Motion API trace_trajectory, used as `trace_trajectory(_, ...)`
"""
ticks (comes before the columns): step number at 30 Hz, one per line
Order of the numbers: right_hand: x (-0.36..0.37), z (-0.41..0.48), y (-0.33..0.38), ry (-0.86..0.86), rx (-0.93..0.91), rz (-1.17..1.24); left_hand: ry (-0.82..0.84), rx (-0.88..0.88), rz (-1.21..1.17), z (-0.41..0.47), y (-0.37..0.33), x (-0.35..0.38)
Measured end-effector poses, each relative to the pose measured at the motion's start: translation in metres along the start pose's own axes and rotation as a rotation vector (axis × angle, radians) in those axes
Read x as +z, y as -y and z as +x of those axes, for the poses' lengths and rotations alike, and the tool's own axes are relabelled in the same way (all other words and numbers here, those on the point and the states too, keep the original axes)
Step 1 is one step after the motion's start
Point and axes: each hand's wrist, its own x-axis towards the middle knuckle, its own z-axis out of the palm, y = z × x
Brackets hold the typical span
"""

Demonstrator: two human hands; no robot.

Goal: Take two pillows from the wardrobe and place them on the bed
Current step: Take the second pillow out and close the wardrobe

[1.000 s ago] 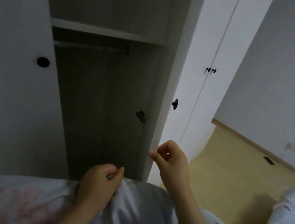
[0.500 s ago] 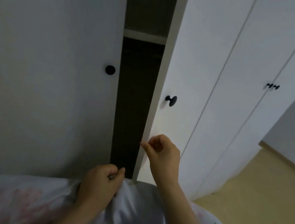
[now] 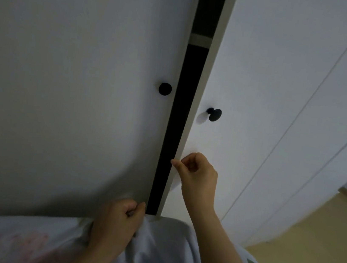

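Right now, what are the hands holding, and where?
The left hand grips the pillow by bunched cover fabric; the right hand only touches the door's edge.

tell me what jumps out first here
A dark gap between the two white wardrobe doors runs down the middle, a black knob on either side. The right hand, fingers curled, touches the right door's edge; the left hand grips a pale pillow at the bottom.

Nothing to read in this shot: no text, label, brand, number or sign. The wardrobe doors [image 3: 76, 73] are plain white, and the pillow [image 3: 163, 241] down at 6 o'clock carries only a faded flower-and-leaf print.
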Motion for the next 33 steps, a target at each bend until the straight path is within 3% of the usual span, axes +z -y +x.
trace_trajectory(9,0.035,0.032,-0.001,0.003,0.007,0.023,-0.007,-0.045,-0.024,0.024,0.010,0.002)
trace_trajectory(20,0.053,0.049,-0.004,0.205,-0.006,0.009,-0.005,-0.056,-0.046,0.038,0.017,0.001)
trace_trajectory(30,0.027,0.027,-0.003,0.372,0.043,0.043,-0.015,-0.042,-0.118,0.041,0.016,-0.001)
trace_trajectory(33,0.002,-0.003,-0.012,0.354,0.093,-0.061,-0.012,-0.034,-0.147,0.042,0.013,0.001)
